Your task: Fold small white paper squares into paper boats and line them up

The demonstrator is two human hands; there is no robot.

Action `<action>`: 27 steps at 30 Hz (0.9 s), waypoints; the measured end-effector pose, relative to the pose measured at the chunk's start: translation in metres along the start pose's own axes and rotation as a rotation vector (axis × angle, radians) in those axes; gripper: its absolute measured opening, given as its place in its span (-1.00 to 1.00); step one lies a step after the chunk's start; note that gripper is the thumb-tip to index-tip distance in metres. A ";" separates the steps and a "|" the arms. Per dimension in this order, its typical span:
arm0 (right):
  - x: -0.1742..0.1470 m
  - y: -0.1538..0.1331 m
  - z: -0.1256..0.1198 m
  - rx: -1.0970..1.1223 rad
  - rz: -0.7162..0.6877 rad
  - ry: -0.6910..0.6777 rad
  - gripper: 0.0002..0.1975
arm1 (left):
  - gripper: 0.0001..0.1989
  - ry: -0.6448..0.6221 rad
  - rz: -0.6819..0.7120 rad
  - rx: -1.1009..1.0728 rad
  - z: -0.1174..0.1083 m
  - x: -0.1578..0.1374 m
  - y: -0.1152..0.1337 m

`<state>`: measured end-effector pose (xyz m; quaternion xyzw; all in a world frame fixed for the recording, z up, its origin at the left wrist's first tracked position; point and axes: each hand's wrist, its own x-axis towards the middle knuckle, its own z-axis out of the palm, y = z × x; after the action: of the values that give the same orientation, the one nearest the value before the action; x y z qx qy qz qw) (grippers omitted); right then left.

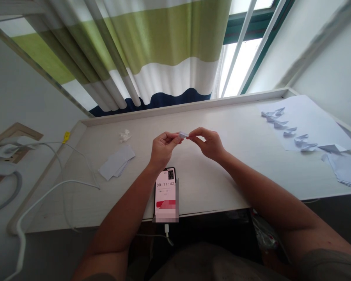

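Observation:
A small folded piece of white paper (183, 135) is held up over the middle of the desk. My left hand (164, 147) pinches its left end between thumb and fingers. At its right tip, the thumb and fingertips of my right hand (206, 143) are closed on the paper. Fingers hide part of the folds. Below my left hand lies a phone (165, 191) with a running timer on its screen, at the desk's front edge.
Several folded paper shapes (289, 132) stand on a white sheet (316, 117) at the right, with a paper stack (346, 168) near them. Paper pieces (117, 162) and a crumpled scrap (124, 136) lie at left. White cables (61, 182) cross the left side.

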<state>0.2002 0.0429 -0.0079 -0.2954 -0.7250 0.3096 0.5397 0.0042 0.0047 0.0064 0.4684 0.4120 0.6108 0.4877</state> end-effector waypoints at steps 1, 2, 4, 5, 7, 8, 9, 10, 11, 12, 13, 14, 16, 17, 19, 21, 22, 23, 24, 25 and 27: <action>0.000 -0.001 -0.001 -0.022 -0.008 0.000 -0.75 | -0.62 -0.020 -0.009 -0.001 0.001 -0.001 0.001; 0.000 -0.002 -0.001 -0.036 -0.007 -0.003 -0.74 | -0.62 -0.038 -0.011 0.004 0.002 -0.002 0.001; 0.000 -0.004 -0.001 -0.047 0.010 -0.014 -0.71 | -0.62 -0.064 0.001 0.032 0.003 -0.003 0.002; 0.000 -0.004 0.000 -0.049 0.019 -0.021 -0.70 | -0.62 -0.069 0.010 0.047 0.004 -0.003 0.002; -0.001 -0.006 0.001 -0.057 0.022 -0.039 -0.69 | -0.63 -0.069 0.025 0.061 0.005 -0.003 0.002; -0.001 -0.006 0.001 -0.064 0.014 -0.049 -0.69 | -0.63 -0.068 0.028 0.060 0.005 -0.003 0.001; 0.000 -0.006 0.001 -0.072 -0.002 -0.061 -0.70 | -0.63 -0.068 0.031 0.055 0.005 -0.003 0.001; 0.000 -0.006 0.000 -0.083 -0.028 -0.076 -0.72 | -0.63 -0.070 0.034 0.048 0.005 -0.002 0.000; 0.001 -0.006 -0.001 -0.097 -0.065 -0.093 -0.74 | -0.64 -0.074 0.036 0.039 0.004 -0.002 0.000; 0.002 -0.005 -0.003 -0.112 -0.110 -0.112 -0.76 | -0.66 -0.078 0.036 0.031 0.004 -0.002 0.000; 0.004 -0.004 -0.004 -0.131 -0.159 -0.135 -0.76 | -0.66 -0.080 0.031 0.021 0.004 -0.002 -0.001; 0.005 -0.003 -0.006 -0.153 -0.204 -0.161 -0.76 | -0.67 -0.080 0.025 0.012 0.005 -0.002 -0.001; 0.007 -0.001 -0.009 -0.195 -0.256 -0.208 -0.75 | -0.66 -0.072 0.018 -0.002 0.006 -0.003 -0.003; 0.007 0.000 -0.010 -0.207 -0.256 -0.225 -0.75 | -0.65 -0.066 0.021 -0.004 0.007 -0.003 -0.003; 0.007 0.001 -0.009 -0.197 -0.213 -0.235 -0.76 | -0.65 -0.053 0.046 0.002 0.009 -0.004 -0.004; 0.005 -0.001 -0.007 -0.128 -0.130 -0.195 -0.81 | -0.65 -0.038 0.076 0.014 0.010 -0.005 -0.003; 0.004 -0.002 -0.005 -0.074 -0.080 -0.164 -0.82 | -0.65 -0.031 0.088 0.020 0.011 -0.005 -0.003; 0.003 -0.003 -0.003 -0.007 -0.026 -0.130 -0.79 | -0.65 -0.024 0.097 0.025 0.011 -0.005 -0.002; 0.002 -0.004 -0.001 0.065 0.025 -0.104 -0.73 | -0.65 -0.017 0.104 0.027 0.012 -0.005 -0.002; 0.001 -0.005 0.001 0.134 0.073 -0.090 -0.68 | -0.65 -0.010 0.109 0.026 0.012 -0.005 -0.001; 0.001 -0.006 0.005 0.247 0.155 -0.085 -0.61 | -0.63 0.004 0.119 0.015 0.012 -0.005 -0.001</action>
<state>0.1946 0.0386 -0.0038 -0.2685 -0.6787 0.4494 0.5151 0.0163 0.0003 0.0075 0.4944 0.3891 0.6366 0.4460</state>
